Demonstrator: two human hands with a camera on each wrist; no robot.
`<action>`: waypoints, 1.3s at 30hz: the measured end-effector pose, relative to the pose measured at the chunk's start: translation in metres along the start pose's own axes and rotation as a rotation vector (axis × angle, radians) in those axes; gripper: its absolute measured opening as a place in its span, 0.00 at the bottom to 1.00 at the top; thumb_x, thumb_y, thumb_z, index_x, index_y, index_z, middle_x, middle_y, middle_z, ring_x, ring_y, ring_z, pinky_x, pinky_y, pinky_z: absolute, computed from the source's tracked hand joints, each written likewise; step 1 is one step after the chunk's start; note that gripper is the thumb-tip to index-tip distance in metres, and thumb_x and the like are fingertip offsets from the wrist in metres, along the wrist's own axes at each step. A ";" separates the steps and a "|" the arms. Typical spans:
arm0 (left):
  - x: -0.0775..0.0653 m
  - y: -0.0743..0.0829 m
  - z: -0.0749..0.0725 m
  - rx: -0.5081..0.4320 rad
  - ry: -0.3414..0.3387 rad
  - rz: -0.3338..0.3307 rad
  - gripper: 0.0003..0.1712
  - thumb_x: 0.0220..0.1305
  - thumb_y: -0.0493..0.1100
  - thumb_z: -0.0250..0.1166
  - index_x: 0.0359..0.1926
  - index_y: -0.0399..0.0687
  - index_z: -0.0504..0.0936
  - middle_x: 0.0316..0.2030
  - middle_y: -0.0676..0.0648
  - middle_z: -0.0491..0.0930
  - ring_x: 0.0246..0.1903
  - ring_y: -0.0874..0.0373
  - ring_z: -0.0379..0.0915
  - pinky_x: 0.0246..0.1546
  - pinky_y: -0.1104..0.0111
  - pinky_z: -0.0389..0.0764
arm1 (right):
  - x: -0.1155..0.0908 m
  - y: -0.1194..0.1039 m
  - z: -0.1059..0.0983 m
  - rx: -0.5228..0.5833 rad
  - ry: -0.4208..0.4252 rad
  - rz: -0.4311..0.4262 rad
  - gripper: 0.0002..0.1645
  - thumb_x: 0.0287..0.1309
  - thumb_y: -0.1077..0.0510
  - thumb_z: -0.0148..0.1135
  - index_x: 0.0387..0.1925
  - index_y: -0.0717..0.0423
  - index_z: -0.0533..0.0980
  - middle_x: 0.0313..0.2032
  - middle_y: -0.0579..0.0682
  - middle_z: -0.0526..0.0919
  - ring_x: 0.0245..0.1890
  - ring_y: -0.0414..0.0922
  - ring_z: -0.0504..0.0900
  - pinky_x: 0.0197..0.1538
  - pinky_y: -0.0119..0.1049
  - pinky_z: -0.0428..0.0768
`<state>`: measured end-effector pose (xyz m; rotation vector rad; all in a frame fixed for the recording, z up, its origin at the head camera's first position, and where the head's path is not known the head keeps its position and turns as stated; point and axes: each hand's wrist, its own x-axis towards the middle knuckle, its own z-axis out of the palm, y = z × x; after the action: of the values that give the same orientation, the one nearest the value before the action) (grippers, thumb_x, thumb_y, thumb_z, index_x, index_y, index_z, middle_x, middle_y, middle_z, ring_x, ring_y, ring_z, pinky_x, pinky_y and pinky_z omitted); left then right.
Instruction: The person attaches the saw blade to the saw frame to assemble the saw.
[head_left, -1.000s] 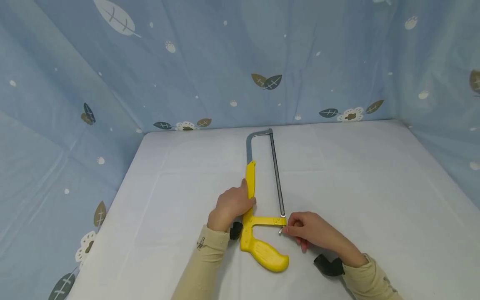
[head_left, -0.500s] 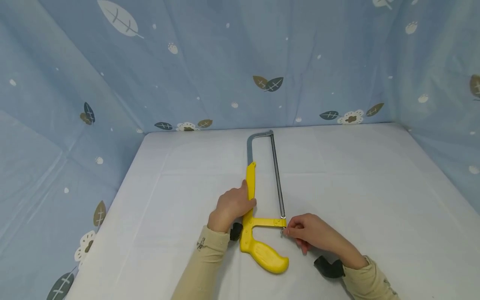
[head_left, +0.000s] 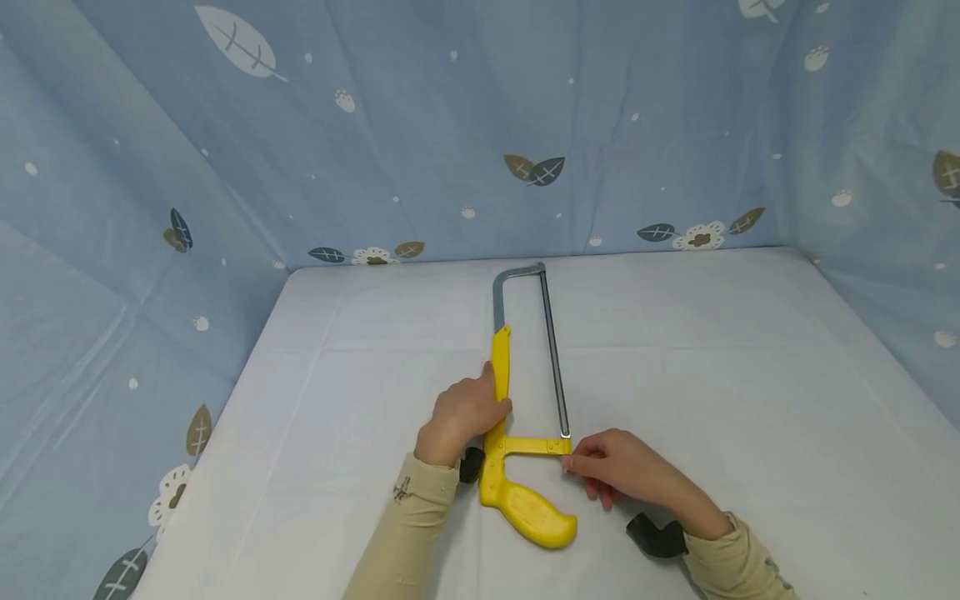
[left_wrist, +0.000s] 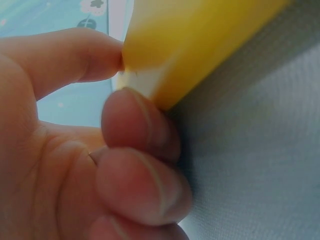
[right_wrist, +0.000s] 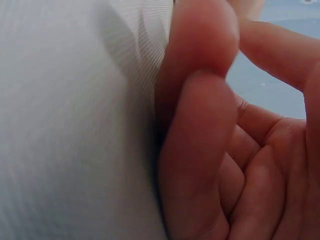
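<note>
A hacksaw (head_left: 536, 512) with a yellow handle and grey front bow lies flat, its handle towards me and its blade (head_left: 553, 358) on the right side. My left hand (head_left: 463, 417) holds the yellow upper bar of its frame. In the left wrist view the thumb and fingertips grip the edges of the yellow bar (left_wrist: 175, 40). With thumb and index finger, my right hand (head_left: 630, 471) pinches the small silver wing nut (head_left: 566, 470) behind the blade's near end, mostly hidden by the fingertips. The right wrist view shows curled fingers (right_wrist: 197, 150) against the white cloth; the nut is out of sight there.
White cloth covers the table (head_left: 375, 333). Blue curtains (head_left: 420, 125) with leaf prints stand at the back and both sides. A black wrist camera (head_left: 656, 536) sits below the right wrist, and another (head_left: 472, 465) shows beside the left wrist.
The right fingertips have shifted slightly at the wing nut, turning it; its wings showed earlier and are now mostly covered. The left hand and hacksaw stay in place.
</note>
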<state>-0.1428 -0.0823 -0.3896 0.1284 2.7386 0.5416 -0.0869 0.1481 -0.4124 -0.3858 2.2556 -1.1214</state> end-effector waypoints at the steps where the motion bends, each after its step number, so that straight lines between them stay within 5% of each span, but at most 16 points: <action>1: 0.000 0.000 0.000 0.000 0.000 0.000 0.41 0.56 0.51 0.54 0.67 0.40 0.50 0.20 0.47 0.71 0.16 0.57 0.65 0.16 0.68 0.64 | 0.000 0.000 0.000 -0.003 0.001 0.003 0.20 0.54 0.40 0.54 0.25 0.52 0.76 0.16 0.47 0.76 0.11 0.45 0.73 0.18 0.36 0.71; 39: 0.001 0.000 0.001 -0.002 0.003 0.001 0.41 0.56 0.51 0.54 0.67 0.39 0.50 0.20 0.47 0.70 0.16 0.57 0.66 0.16 0.67 0.65 | -0.002 -0.003 0.000 0.030 0.014 0.004 0.20 0.54 0.41 0.55 0.26 0.54 0.76 0.14 0.47 0.73 0.12 0.45 0.73 0.18 0.36 0.71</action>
<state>-0.1433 -0.0818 -0.3913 0.1287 2.7410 0.5459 -0.0849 0.1469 -0.4091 -0.3625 2.2484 -1.1575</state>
